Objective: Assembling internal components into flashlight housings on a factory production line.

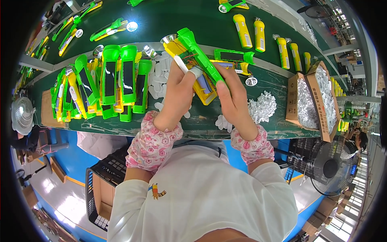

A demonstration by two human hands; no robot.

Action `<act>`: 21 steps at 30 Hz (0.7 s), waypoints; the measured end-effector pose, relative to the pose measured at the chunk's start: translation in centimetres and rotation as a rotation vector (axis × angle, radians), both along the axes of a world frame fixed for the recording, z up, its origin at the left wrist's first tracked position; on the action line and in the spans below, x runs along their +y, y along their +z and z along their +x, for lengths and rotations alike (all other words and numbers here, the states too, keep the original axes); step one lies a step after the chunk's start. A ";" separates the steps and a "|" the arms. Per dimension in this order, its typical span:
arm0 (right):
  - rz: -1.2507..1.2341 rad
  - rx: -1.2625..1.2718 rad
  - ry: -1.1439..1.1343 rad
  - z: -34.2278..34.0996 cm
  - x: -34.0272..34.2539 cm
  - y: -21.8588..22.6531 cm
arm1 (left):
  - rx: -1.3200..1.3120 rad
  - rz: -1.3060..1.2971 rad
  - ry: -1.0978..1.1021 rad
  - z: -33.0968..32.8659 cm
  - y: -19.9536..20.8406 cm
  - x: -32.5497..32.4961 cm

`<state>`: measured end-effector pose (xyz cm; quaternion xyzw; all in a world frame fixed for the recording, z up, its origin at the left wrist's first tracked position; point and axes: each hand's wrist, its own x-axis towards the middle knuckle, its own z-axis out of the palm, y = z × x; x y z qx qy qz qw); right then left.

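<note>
An opened flashlight is between my hands above the bench; its green half (198, 52) and yellow half (206, 96) are apart, with thin wires and a pale cylinder, likely a battery, between them. My left hand (179, 88) is closed on the yellow half's side. A white oblong piece (181, 63) shows at its fingers, and something white covers the thumb tip. My right hand (234, 94) grips the green half along its right edge. Just beyond that hand lies another opened flashlight (234, 56) with a round reflector.
Green-and-yellow flashlights (109, 76) are piled at left, beside white oblong pieces (159, 78). Small clear-white parts (263, 107) lie in a heap at right, near an open carton (300, 101) of similar parts. Yellow flashlights (242, 32) stand across the ledge. One far-left flashlight is lit (132, 26).
</note>
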<state>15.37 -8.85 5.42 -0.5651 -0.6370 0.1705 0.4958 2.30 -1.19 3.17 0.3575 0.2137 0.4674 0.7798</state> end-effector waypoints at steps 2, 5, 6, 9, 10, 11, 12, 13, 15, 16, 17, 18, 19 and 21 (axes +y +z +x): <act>0.010 -0.025 -0.015 -0.5 -0.1 -0.3 | 0.077 0.052 0.064 0.4 -0.4 -0.1; 0.040 -0.055 -0.040 -0.9 0.0 -0.7 | 0.095 0.005 0.120 0.9 -0.4 -0.4; 0.059 -0.058 -0.049 -0.9 0.0 -0.9 | 0.003 -0.017 0.094 1.0 -0.3 -0.5; 0.025 0.006 -0.068 -0.7 -0.2 -1.2 | -0.142 -0.080 0.051 0.8 0.1 -0.7; 0.026 0.008 -0.067 -0.7 -0.2 -1.2 | -0.197 -0.120 0.034 0.7 0.1 -0.8; 0.030 0.008 -0.060 -0.7 -0.2 -1.2 | -0.195 -0.119 0.035 0.7 0.1 -0.8; 0.035 0.007 -0.055 -0.7 -0.2 -1.2 | -0.047 -0.059 0.048 0.7 0.1 -0.9; 0.034 0.008 -0.056 -0.7 -0.2 -1.2 | 0.100 0.001 0.061 0.7 0.1 -0.9; 0.033 -0.012 -0.051 -0.7 -0.2 -1.1 | 0.130 0.054 0.094 1.1 -0.6 -0.8; 0.034 -0.012 -0.050 -0.8 -0.2 -1.2 | 0.159 0.106 0.128 1.3 -0.8 -0.8; 0.050 -0.037 -0.059 -0.8 -0.2 -1.3 | 0.159 0.107 0.129 1.5 -1.0 -0.8; 0.066 -0.062 -0.069 -0.9 -0.2 -1.4 | 0.075 0.061 0.131 1.6 -0.9 -0.9; 0.068 -0.062 -0.069 -0.8 -0.3 -1.5 | -0.008 0.015 0.133 1.7 -0.7 -1.0; 0.094 -0.161 -0.100 -0.7 -0.3 -1.6 | -0.135 -0.066 0.100 1.5 -0.5 -1.0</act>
